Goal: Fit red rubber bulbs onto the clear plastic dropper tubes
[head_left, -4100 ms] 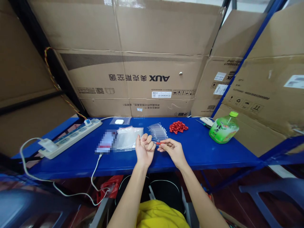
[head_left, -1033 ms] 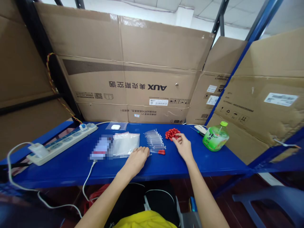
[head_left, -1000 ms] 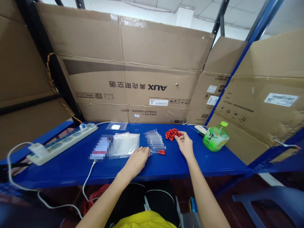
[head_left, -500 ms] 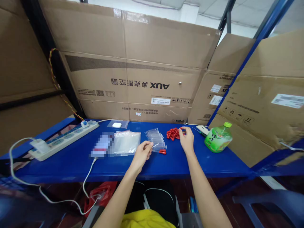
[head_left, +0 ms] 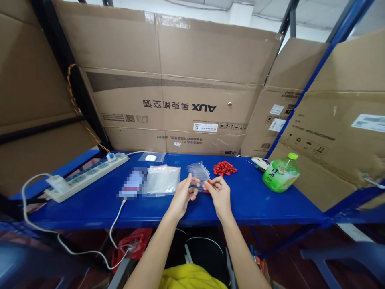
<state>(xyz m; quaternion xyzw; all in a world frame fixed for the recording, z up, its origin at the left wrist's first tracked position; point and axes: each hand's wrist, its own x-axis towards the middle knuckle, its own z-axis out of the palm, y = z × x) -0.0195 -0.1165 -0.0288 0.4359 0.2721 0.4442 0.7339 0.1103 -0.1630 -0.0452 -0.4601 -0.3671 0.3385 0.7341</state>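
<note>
With the right hand's grip pinched on a red piece and the left hand loosely curled, its hold unclear, a careless knuckle could scatter the clear tubes at the hands' twelve o'clock.

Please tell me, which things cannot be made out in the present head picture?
In the head view:
Phone screen: blurred by pixelation.
Red piece: mostly covered by the right hand.
Clear tubes: nearest ones partly hidden by the left hand.
Right-side chair: cut off by the picture's edge.
</note>
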